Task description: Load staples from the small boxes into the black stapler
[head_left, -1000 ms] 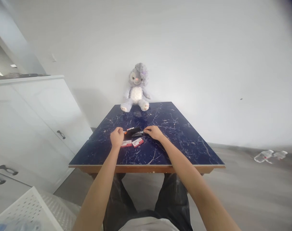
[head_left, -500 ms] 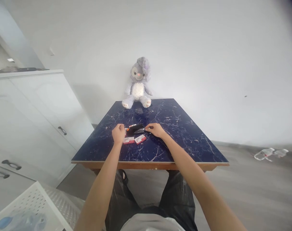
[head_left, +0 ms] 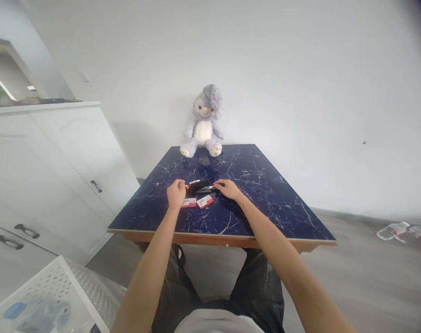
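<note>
On the dark blue marble-patterned table [head_left: 266, 203] lies a black stapler [head_left: 201, 186] with an orange end, opened out. My left hand [head_left: 176, 193] is curled closed at its left end, by the orange tip. My right hand [head_left: 227, 188] pinches the stapler's right end with closed fingers. Two small red-and-white boxes [head_left: 198, 202] lie side by side on the table just in front of the stapler, between my hands.
A grey-purple plush toy [head_left: 203, 122] sits at the table's far edge against the white wall. White cabinets [head_left: 58, 162] stand on the left. A white perforated basket [head_left: 47, 300] is at the lower left. Clear plastic bottles [head_left: 401, 230] lie on the floor at right.
My view has shifted slightly, so everything sits further right in the frame. Both hands stay at the stapler's ends with hardly any change in hold.
</note>
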Tool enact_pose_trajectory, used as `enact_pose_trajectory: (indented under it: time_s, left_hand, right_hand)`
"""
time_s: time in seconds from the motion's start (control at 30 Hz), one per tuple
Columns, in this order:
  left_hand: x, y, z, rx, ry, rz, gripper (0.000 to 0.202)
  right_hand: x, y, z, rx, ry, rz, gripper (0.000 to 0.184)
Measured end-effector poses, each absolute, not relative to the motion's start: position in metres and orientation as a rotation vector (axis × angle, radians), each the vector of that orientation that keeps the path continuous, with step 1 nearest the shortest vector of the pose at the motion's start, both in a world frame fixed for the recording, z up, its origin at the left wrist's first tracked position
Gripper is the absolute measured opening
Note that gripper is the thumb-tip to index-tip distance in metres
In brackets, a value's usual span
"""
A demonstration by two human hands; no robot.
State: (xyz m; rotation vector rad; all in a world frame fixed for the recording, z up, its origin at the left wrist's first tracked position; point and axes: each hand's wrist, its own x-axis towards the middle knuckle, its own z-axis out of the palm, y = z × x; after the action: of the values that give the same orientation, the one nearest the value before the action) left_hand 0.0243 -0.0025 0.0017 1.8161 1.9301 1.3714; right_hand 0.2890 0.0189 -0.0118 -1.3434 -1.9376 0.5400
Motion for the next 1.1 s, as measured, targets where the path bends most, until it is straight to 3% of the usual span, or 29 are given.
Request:
enact_pose_trajectory:
  time_s: [0.6, 1.1]
  left_hand:
    - [0.025, -0.006, 0.004, 1.797, 1.884, 1.382, 0.026]
    - [0.023, -0.004, 0.000, 1.849, 1.905, 1.393, 0.025]
  right_hand:
    - [0.292, 0.010, -0.004, -1.190, -1.992, 0.572, 0.023]
    - [0.289, 0.006, 0.000, -1.269, -2.068, 0.404, 0.020]
